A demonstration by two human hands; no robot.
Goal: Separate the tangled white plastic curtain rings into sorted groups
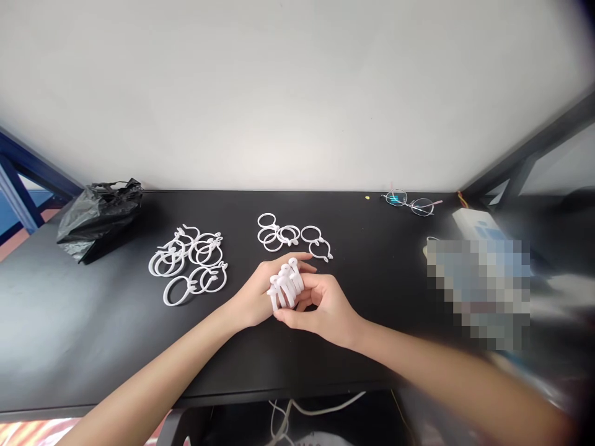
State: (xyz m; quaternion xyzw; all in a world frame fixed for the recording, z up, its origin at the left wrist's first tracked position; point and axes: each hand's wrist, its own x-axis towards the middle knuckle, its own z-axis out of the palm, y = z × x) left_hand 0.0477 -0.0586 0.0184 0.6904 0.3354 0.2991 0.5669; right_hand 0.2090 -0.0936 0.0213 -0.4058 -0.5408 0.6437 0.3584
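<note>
The left hand point(253, 300) and right hand point(332, 316) together grasp a bundle of white rings point(286, 288), stacked side by side above the front part of the black bench point(251, 365). The right thumb and fingers pinch the bundle; whether the left fingers run through the rings cannot be told. Just beyond the hands lies a small group of loose rings point(280, 234), and to the left a larger pile of rings point(191, 285). Farther out are a crumpled black bag point(102, 214) at the left and glasses point(409, 204) near the wall point(297, 93).
</note>
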